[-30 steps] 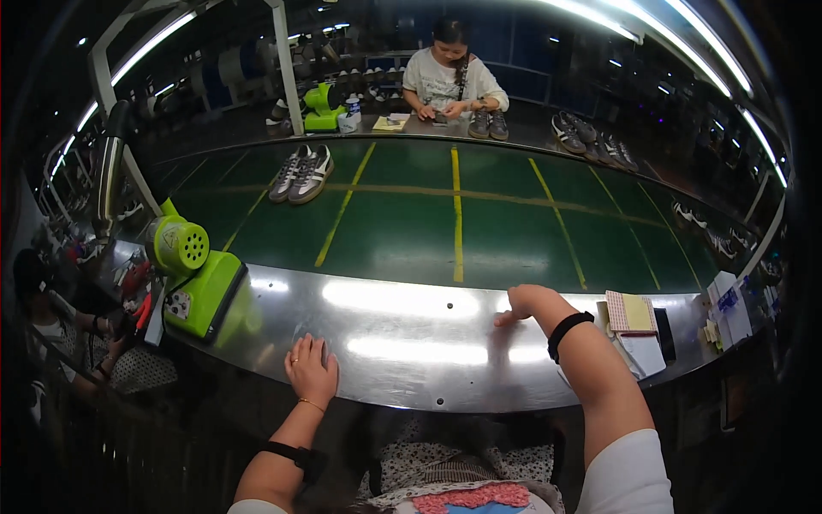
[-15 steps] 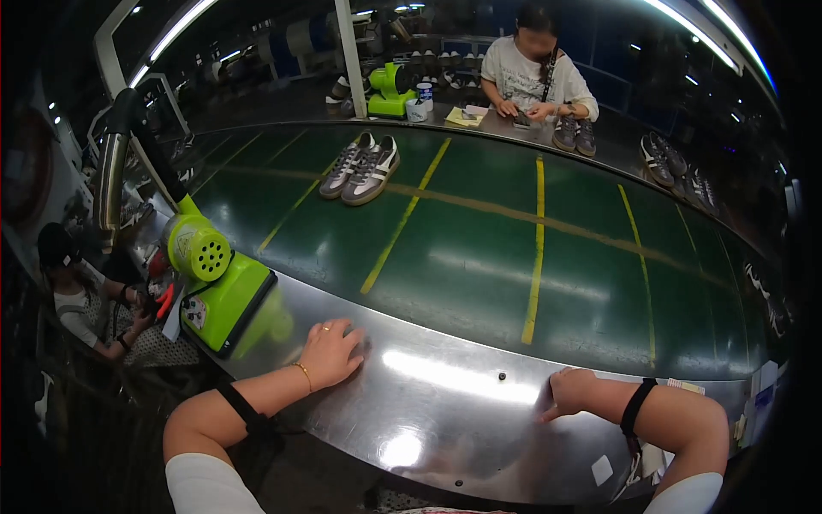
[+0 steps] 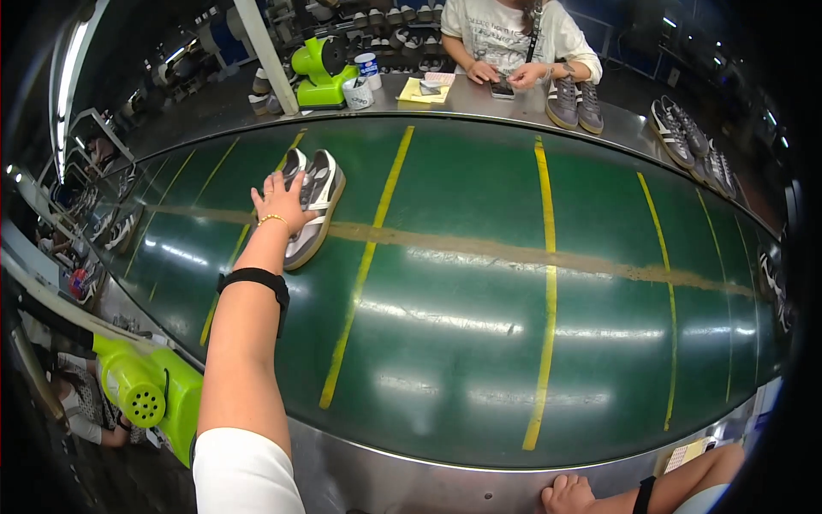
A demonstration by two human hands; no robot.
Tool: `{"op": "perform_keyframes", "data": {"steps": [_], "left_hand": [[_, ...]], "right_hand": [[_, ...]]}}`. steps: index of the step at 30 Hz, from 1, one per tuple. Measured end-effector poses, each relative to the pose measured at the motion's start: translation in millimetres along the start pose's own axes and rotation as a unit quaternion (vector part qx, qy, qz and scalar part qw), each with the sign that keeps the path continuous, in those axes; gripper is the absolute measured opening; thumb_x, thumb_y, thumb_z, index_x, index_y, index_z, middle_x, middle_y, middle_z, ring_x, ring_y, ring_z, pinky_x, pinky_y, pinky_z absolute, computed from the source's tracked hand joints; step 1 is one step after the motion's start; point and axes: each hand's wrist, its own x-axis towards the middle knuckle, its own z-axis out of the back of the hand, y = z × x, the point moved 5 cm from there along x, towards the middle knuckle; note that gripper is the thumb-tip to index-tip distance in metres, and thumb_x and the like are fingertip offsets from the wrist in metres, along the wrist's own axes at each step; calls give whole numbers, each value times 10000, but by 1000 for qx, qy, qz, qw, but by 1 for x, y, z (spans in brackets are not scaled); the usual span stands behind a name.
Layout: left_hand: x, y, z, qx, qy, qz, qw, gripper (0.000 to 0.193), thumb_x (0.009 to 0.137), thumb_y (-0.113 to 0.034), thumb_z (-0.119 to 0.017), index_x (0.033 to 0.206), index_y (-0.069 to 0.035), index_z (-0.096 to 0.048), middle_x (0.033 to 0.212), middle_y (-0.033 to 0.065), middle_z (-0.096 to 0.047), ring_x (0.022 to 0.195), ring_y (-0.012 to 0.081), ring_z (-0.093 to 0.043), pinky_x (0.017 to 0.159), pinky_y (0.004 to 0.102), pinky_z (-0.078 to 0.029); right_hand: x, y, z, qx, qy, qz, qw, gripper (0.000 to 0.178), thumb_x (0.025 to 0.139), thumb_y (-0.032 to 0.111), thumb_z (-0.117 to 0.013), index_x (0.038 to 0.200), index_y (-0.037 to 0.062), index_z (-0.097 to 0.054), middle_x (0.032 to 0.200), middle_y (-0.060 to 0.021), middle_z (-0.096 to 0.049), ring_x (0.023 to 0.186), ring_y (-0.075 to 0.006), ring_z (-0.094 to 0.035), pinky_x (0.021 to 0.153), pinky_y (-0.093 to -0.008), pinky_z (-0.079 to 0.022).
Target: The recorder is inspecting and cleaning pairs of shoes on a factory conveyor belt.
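At five o'clock our right hand is resting half-curled on the metal tabletop. At ten, our left hand, fingers spread, is partly covering the grey-and-white shoes on the green belt. We cannot tell whether either is gripping. Beyond, at one, a co-worker is facing us.

You face a glossy, smooth green belt, shoes with a smooth sheen, a shiny metal worktop and your matt cloth sleeve.
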Motion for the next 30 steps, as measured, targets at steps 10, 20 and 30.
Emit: {"op": "perform_keyframes", "data": {"steps": [10, 20, 30], "left_hand": [[83, -20, -25, 89, 211, 10, 973, 784, 641, -610, -682, 1296, -246, -453, 1373, 110, -400, 1324, 283, -282, 1010, 507, -289], [-39, -42, 16, -13, -130, -103, 986, 561, 627, -407, -762, 1056, -131, -528, 1102, 107, -516, 1113, 299, -451, 871, 484, -371], [-362, -141, 127, 3, -144, -683, 716, 404, 668, -357, -697, 919, -90, -526, 1179, 77, -518, 1136, 244, -443, 955, 384, -327]], "right_hand": [[2, 12, -15, 68, -120, -39, 990, 172, 789, 169, -475, 900, 71, -563, 907, -139, -518, 853, -291, -518, 689, -396, -432], [2, 9, -7, 70, -135, -16, 988, 507, 624, 378, -730, 969, 50, -556, 965, -146, -534, 930, -303, -544, 765, -406, -463], [4, -9, -33, 171, -254, -26, 952, 534, 708, 418, -703, 1011, 4, -553, 1034, -205, -539, 1004, -353, -533, 832, -413, -465]]}}
